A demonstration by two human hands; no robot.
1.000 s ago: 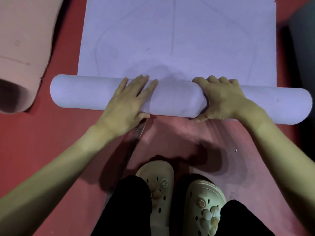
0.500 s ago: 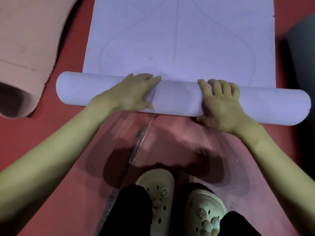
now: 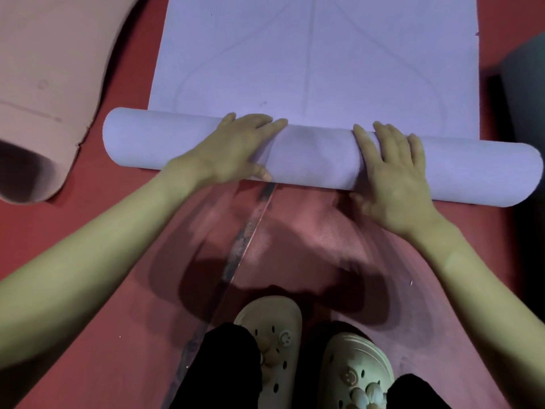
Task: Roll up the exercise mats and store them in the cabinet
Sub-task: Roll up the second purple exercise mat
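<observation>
A lilac exercise mat (image 3: 312,54) lies flat on the floor ahead of me, its near end wound into a thick roll (image 3: 312,156) that runs left to right. My left hand (image 3: 233,149) lies over the roll left of its middle, fingers across the top and thumb on the near side. My right hand (image 3: 392,178) presses on the roll right of its middle, fingers spread over the top. A pink mat (image 3: 324,240) lies flat under the roll and under my feet.
Another pink mat (image 3: 44,84), loosely curled with an open end (image 3: 23,172), lies at the left. A dark grey object (image 3: 528,84) stands at the right edge. My two cream clogs (image 3: 274,326) are close behind the roll. A worn strip (image 3: 244,246) crosses the red floor.
The roll has moved away from my feet and more pink mat shows behind it. Both hands have shifted over the top of the roll; the right fingers went from curled to spread.
</observation>
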